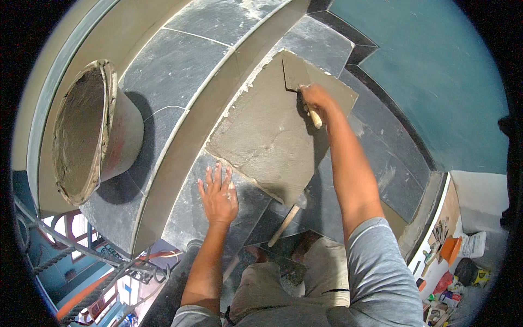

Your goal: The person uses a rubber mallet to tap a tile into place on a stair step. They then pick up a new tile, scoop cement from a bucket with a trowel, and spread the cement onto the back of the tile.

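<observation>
A roughly square slab [261, 133] coated with smooth grey mortar fills the middle, set at an angle over dark stone tiles. My right hand [316, 99] grips a trowel [315, 117] by its wooden handle, the thin blade lying against the mortar near the slab's far edge. Fingers spread, my left hand [220, 199] rests on or just above the dark tile [185, 201] beside the slab's near left edge, holding nothing. A second tool with a wooden handle [284, 225] lies by the near corner; its head is partly hidden, so I cannot tell its kind.
A mortar-caked bucket [124, 131] stands at the left on a tiled step [169, 71]. A curved grey riser [185, 117] runs between the levels. Teal flooring [425, 65] lies at the upper right. Metal railing [81, 261] is lower left; tools and bags [449, 250] are lower right.
</observation>
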`<state>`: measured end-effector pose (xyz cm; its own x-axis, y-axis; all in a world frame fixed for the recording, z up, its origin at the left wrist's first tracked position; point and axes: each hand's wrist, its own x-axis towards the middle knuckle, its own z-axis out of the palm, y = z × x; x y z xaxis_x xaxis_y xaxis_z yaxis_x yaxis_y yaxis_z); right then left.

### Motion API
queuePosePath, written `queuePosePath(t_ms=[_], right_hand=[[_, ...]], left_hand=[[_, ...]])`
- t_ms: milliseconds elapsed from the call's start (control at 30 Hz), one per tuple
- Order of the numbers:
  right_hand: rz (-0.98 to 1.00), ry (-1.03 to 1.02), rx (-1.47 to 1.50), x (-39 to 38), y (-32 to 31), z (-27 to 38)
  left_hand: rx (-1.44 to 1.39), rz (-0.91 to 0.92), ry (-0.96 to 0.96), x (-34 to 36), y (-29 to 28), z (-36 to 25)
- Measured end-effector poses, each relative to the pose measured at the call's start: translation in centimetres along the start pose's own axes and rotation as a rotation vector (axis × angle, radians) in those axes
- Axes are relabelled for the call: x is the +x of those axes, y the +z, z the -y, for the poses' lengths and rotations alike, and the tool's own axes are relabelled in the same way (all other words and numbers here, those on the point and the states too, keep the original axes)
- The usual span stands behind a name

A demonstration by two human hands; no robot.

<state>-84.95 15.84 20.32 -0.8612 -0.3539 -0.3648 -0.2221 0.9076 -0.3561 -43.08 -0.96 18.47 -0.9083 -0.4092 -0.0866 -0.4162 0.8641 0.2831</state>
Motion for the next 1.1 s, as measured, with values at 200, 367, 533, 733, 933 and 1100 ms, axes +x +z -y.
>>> queuePosePath(t_ms=[200,367,533,733,933,1100], right_hand=[[0.097,-0.096,-0.156,3.2,-2.3,2.0],[0.14,-0.224,-0.317,0.7,-3.2,1.4],[0.201,-0.347,-0.216,-5.8,-1.1,1.7],[0.364,-0.58,-0.108,-15.1,1.7,2.2],[0.389,-0.536,-0.108,-18.1,-1.0,-1.6],[0.18,-0.472,-0.099,-16.1,-1.5,-3.3]], left_hand=[[-0.019,-0.004,0.001,-0.1,-0.1,0.0],[-0.014,-0.006,0.007,0.0,-0.3,0.0],[-0.013,-0.037,0.024,-0.1,-0.2,0.2],[0.011,-0.026,0.013,-0.1,-0.2,0.1],[0.011,-0.06,0.02,-0.1,0.1,0.0],[0.032,-0.073,0.021,-0.2,0.6,0.1]])
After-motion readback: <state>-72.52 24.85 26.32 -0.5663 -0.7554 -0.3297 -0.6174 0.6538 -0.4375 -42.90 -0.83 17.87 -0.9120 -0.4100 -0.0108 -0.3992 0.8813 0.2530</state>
